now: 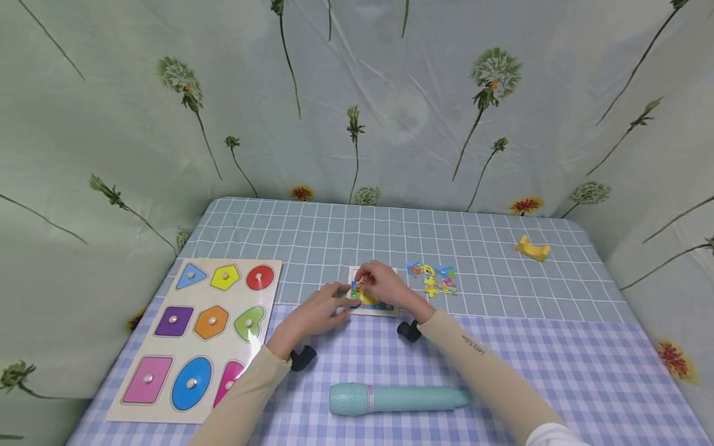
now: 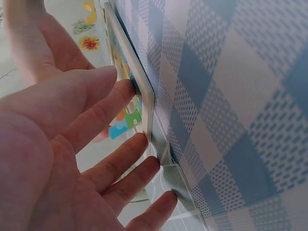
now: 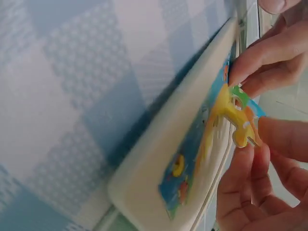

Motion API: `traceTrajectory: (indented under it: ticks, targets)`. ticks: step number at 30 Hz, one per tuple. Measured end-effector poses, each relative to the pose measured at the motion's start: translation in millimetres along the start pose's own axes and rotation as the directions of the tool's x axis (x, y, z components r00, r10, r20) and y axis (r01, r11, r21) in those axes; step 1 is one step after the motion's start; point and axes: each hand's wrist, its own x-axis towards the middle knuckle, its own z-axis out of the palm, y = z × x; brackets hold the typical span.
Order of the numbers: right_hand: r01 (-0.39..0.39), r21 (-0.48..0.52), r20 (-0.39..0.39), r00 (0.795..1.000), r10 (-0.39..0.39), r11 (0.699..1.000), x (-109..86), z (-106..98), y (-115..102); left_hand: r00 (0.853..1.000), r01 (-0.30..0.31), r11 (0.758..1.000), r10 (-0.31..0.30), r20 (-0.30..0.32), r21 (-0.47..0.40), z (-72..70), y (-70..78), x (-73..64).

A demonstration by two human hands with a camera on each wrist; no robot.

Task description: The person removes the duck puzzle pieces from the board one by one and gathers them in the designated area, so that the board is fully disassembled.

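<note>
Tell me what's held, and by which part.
Right grip: a jigsaw piece with yellow on it, pinched at its edge, tilted over the puzzle board. Left grip: nothing held, touching the puzzle board.

L sleeve [image 1: 245,393] and R sleeve [image 1: 493,381]: beige, close-fitting, ending approx. at wrist. Dk. lettering [image 1: 473,344] printed on R forearm, approx. "Let'sSlim". White cloth [image 1: 552,435] further up R arm. Blk. L wrist unit [image 1: 303,358], blk. R wrist unit [image 1: 409,331], both compact. L hand [image 1: 317,310], R hand [image 1: 386,286]: bare.

Table [image 1: 602,365] right edge: room for my right hand [image 1: 385,284]; near edge: teal microphone [image 1: 400,399] bars me; left edge: shape board [image 1: 162,346].
</note>
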Motion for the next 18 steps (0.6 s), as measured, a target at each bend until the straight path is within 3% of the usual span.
traceTrajectory:
  ticks: [4,11,15,18]
  targets:
    - [0.031,0.022,-0.007,1.000,-0.031,0.999,0.3,0.1,3.6,1.000,0.008,1.000,-0.008,0.005,-0.005,0.2,0.6,0.9]
    - [-0.080,0.188,-0.079,0.992,0.096,0.979,-13.2,-23.0,20.8,1.000,0.020,1.000,-0.020,0.011,-0.003,0.0,1.6,0.1]
    - [-0.165,0.155,-0.155,0.970,0.189,0.974,-26.9,-43.3,38.2,1.000,0.024,1.000,-0.023,0.007,-0.012,0.0,2.4,-0.1]
    - [-0.227,0.113,-0.161,0.957,0.243,0.967,-35.7,-54.7,49.0,1.000,0.023,1.000,-0.023,0.002,-0.015,0.5,2.5,-0.1]
